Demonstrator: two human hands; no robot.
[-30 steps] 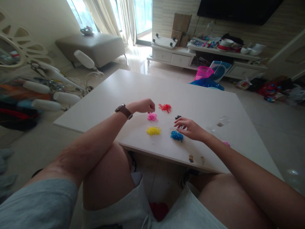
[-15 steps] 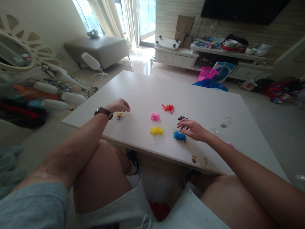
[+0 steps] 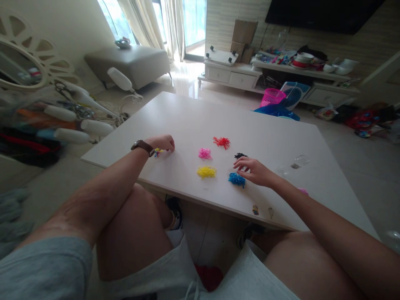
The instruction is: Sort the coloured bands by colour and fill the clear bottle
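My left hand (image 3: 164, 142) is at the left of the white table, fingertips together and pointing down at the top. What they hold, if anything, is hidden. Partly behind its wrist lies a small mixed-colour pile (image 3: 158, 153) of thin pieces. My right hand (image 3: 252, 171), fingers loosely apart, hovers over the blue pile (image 3: 236, 179) and beside the black pile (image 3: 240, 156). Further piles of small thin pieces lie mid-table: red (image 3: 221, 142), pink (image 3: 205, 153) and yellow (image 3: 206, 172).
On the table (image 3: 187, 116), a clear plastic container (image 3: 300, 161) lies at the right. A minion figure (image 3: 255, 209) and a small clear item (image 3: 271, 213) are near the front edge. Beyond the table stand a pink basket (image 3: 271, 97) and a TV cabinet (image 3: 229, 78).
My left hand has shifted slightly right and down, covering the spot where a single yellow piece lay. My right hand stays in nearly the same place.
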